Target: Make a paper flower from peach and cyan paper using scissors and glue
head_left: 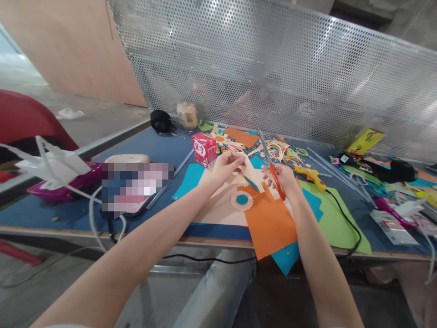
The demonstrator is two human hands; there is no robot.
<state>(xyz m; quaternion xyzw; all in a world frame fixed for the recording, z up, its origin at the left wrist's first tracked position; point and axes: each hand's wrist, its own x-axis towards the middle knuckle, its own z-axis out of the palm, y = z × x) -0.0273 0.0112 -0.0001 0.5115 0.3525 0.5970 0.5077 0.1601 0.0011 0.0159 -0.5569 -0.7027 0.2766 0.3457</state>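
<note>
My left hand [226, 166] pinches a cream paper cut-out [251, 174] and holds it up over the table. My right hand [284, 178] grips orange-handled scissors [273, 169] whose blades point up and away, right beside the cut-out. Below both hands lies a round cream flower shape with a blue centre [242, 199] on a cream sheet, next to an orange paper sheet [269, 221] that overhangs the table edge.
A yellow glue gun [310, 176] with a black cord lies right of my hands. Also here: a pink carton [204, 149], paper scraps [280, 150], green paper [332, 217], blue paper [190, 179]. A perforated metal screen [273, 68] backs the blue table [68, 214].
</note>
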